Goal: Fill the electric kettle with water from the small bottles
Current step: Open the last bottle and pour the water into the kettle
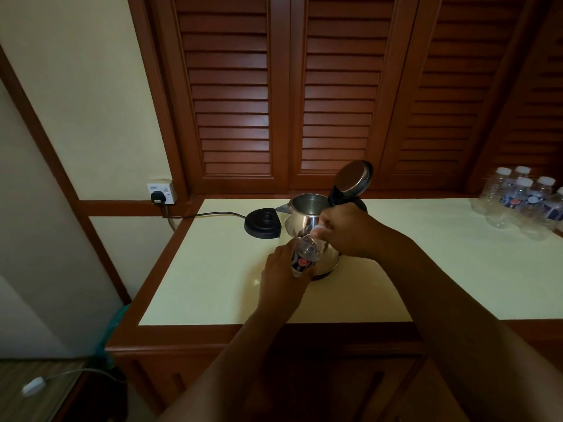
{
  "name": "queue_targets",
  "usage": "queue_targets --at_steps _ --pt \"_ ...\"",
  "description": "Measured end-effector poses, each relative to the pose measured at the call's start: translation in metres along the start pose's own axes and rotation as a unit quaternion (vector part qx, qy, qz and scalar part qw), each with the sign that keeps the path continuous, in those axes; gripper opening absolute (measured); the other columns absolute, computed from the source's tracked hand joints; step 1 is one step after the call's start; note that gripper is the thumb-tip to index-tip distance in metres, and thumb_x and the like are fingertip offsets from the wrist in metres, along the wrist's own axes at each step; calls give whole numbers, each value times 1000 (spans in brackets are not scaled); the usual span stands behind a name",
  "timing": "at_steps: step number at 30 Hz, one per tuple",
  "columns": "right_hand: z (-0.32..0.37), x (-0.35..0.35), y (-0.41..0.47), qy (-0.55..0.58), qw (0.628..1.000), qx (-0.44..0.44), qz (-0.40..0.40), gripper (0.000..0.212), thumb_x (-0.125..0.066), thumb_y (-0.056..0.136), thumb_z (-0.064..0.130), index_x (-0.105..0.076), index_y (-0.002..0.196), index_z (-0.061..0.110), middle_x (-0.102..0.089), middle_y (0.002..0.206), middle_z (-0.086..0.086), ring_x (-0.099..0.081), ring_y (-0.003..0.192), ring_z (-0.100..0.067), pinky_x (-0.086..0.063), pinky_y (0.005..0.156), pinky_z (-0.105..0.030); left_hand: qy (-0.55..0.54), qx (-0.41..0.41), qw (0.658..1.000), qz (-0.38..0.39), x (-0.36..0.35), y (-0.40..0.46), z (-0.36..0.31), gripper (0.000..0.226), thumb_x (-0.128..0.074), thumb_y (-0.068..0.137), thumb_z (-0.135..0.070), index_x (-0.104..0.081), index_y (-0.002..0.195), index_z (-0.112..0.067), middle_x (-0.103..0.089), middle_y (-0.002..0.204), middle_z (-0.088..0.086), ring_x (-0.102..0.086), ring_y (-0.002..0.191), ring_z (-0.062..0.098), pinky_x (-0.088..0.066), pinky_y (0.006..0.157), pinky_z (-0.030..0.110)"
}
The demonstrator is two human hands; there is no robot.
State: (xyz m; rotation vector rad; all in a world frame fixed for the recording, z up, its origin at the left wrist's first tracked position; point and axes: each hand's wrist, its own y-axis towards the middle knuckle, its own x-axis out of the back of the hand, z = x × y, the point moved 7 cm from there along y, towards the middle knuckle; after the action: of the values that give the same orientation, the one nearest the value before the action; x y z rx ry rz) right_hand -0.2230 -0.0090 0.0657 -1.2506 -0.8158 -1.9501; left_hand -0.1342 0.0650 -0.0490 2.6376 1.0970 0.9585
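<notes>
A steel electric kettle [300,222] stands on the cream counter [213,269] with its lid [355,178] flipped up and its mouth uncovered. In front of it my left hand [281,277] grips a small clear water bottle [304,257] by its dark label, tilted toward the kettle. My right hand [350,231] pinches the bottle's white cap [319,228]. The kettle sits off its black base [262,223], which lies just to its left.
A cord runs from the base to a wall socket [161,193] at the left. Several small bottles [524,202] stand clustered at the counter's far right. Wooden louvred doors [335,86] rise behind the counter. A lower surface with a white cable switch [32,388] lies bottom left.
</notes>
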Motion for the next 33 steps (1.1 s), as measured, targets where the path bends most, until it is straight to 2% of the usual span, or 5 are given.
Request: queue_targets --at_steps 11,20,23,26,33 --pt "-14 -5 -3 -4 999 -32 23 33 -48 93 26 -47 64 13 -43 61 -3 -43 57 -13 -29 53 -22 22 -15 1000 6 -16 -3 -5 58 -72 79 -42 -50 130 -27 -61 116 -3 -56 106 14 -51 91 40" --pt "-18 3 -3 70 997 6 19 7 -52 85 3 -59 84 4 -52 75 -4 -49 71 -17 -35 58 -20 4 -26 999 18 -6 1 -4 59 -73 80 -32 -48 133 -28 -60 117 -5 -53 104 9 -47 91 31" --pt "-17 3 0 59 998 16 20 9 -60 85 18 -61 84 9 -54 72 1 -50 69 -13 -37 60 -22 22 -28 999 7 -3 3 -3 61 -73 79 -33 -47 134 -29 -59 117 -5 -53 107 14 -48 91 37" --pt "-14 -4 9 4 1000 18 13 34 -61 82 39 -61 73 7 -53 63 2 -49 59 -8 -37 61 -25 23 -29 999 6 -2 6 -5 58 -73 79 -31 -49 132 -26 -59 116 -4 -53 107 14 -49 91 37" --pt "-5 2 3 38 997 62 31 17 -53 91 14 -65 103 10 -62 96 -2 -56 90 -16 -40 73 -19 -33 -20 998 51 -4 8 -4 57 -71 81 -31 -49 133 -26 -62 120 -3 -58 107 13 -49 90 28"
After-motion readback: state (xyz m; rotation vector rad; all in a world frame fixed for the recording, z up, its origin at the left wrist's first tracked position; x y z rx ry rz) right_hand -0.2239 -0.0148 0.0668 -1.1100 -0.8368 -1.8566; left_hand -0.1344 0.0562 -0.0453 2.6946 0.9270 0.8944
